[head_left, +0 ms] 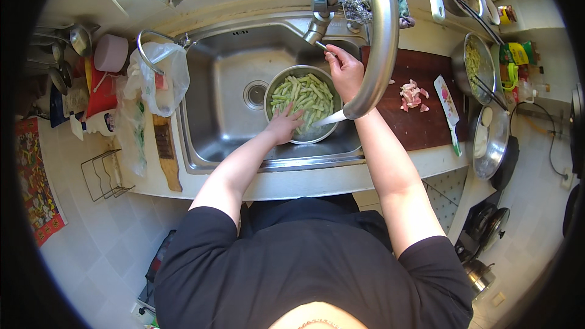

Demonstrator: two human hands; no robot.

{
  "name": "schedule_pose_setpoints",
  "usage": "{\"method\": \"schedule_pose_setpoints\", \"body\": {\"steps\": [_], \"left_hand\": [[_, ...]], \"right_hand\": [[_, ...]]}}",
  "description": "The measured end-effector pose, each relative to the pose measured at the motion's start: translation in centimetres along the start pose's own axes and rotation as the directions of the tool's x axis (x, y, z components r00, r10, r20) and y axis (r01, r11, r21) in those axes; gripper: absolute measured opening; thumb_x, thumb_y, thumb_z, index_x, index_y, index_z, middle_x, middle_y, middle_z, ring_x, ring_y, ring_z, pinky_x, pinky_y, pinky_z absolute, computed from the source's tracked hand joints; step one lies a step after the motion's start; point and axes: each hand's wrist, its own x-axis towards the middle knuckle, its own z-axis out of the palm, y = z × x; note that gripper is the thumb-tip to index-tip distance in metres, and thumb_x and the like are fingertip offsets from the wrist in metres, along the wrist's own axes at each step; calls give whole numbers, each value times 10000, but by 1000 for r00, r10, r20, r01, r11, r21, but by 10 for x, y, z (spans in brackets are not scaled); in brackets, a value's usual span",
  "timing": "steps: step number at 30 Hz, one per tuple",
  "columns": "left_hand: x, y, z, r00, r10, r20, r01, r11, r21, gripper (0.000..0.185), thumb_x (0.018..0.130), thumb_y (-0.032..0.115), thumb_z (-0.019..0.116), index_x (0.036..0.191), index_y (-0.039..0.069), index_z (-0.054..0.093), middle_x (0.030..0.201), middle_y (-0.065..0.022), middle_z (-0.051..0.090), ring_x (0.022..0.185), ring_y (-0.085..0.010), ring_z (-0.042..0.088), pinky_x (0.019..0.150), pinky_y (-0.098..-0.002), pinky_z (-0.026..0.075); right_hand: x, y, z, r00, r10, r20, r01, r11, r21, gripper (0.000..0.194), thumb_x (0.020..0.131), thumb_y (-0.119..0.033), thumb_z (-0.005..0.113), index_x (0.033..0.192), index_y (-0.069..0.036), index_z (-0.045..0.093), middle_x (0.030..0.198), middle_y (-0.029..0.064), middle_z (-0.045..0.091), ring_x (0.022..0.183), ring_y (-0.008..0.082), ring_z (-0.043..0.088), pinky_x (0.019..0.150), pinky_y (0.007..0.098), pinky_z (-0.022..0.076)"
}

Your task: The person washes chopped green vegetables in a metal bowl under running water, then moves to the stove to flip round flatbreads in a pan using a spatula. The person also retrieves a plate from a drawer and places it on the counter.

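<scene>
A round metal bowl holding cut green beans stands in the stainless steel sink. Water runs from the curved metal faucet into the bowl's lower right part. My left hand rests with spread fingers on the beans at the bowl's near left side, gripping nothing. Above the bowl's right edge, my right hand has its thumb and fingers closed on the thin faucet lever. Part of my right wrist lies behind the faucet's curve.
Right of the sink, a dark red cutting board bears raw meat pieces and a cleaver in a floral pattern. Metal bowls line the far right. A wooden-handled grater and plastic bags lie left of the sink.
</scene>
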Motion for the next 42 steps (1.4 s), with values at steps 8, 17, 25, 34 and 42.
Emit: {"method": "schedule_pose_setpoints", "body": {"steps": [8, 17, 25, 34, 42], "left_hand": [[-7, -6, 9, 999, -39, -33, 38, 999, -7, 559, 794, 79, 621, 1335, 178, 519, 1560, -57, 243, 1435, -393, 164, 1137, -568, 224], [6, -15, -2, 988, -35, -153, 20, 995, -99, 593, 769, -23, 576, 1344, 106, 504, 1540, -102, 275, 1430, -382, 181, 1163, -441, 235], [68, -46, 32, 833, -524, -174, 260, 650, -714, 1208, 571, 127, 843, 1509, 70, 83, 1482, -264, 224, 1397, -392, 221, 1161, -405, 222], [26, -21, 5, 949, -241, -203, 41, 733, -679, 765, 759, 180, 711, 1433, 69, 367, 1491, -233, 286, 1380, -373, 305, 1124, -397, 296], [-62, 39, -77, 906, -414, -88, 164, 535, -829, 643, 789, 122, 712, 1382, 97, 466, 1234, -199, 558, 1089, -264, 581, 922, -393, 481]], "right_hand": [[-4, 5, 1, 1000, -11, 11, 12, 998, -58, 225, 911, -106, 626, 1114, -16, 663, 948, 124, 720, 850, 153, 695, 736, 262, 534], [27, -8, -23, 991, 133, -26, -126, 974, 187, 228, 849, -168, 658, 1011, -8, 652, 844, 163, 679, 716, 300, 664, 666, 293, 503], [-102, 69, 71, 814, 574, 92, -574, 818, -34, 540, 841, -196, 650, 1318, -30, 460, 1290, 186, 497, 1172, 333, 509, 997, 390, 411], [-122, 13, 61, 683, 607, 407, -448, 788, -423, 646, 811, -322, 679, 1386, -150, 442, 1497, 174, 297, 1362, 387, 311, 1092, 492, 323], [-140, -56, -23, 847, 101, 522, -5, 983, -182, 313, 808, -156, 708, 1100, -71, 632, 1217, 141, 587, 1182, 280, 526, 928, 463, 435]]}}
